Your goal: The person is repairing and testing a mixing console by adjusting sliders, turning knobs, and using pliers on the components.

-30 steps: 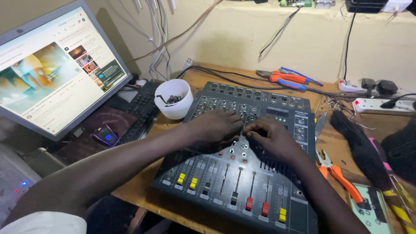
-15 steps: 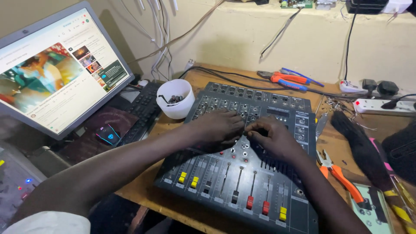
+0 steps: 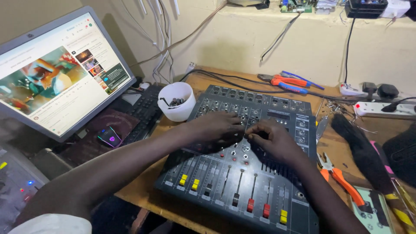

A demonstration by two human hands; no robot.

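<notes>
A dark grey audio mixer (image 3: 260, 190) with rows of knobs and yellow, black and red faders lies on the wooden bench. Both my hands rest on its middle knob section, fingertips almost touching. My left hand (image 3: 219, 130) lies knuckles up on the panel with its fingers curled, the tips hidden. My right hand (image 3: 274, 141) pinches a small knob (image 3: 248, 136) between thumb and fingers.
A white cup (image 3: 175, 102) of small parts stands left of the mixer, beside a keyboard (image 3: 143, 110), a lit mouse (image 3: 108, 136) and a monitor (image 3: 60, 73) playing video. Orange pliers (image 3: 342, 180), red-blue cutters (image 3: 286, 81), a black brush (image 3: 359, 147) and a power strip (image 3: 383, 108) lie to the right.
Both hands stay at the same spot on the mixer with only slight finger movement. The picture on the monitor has changed.
</notes>
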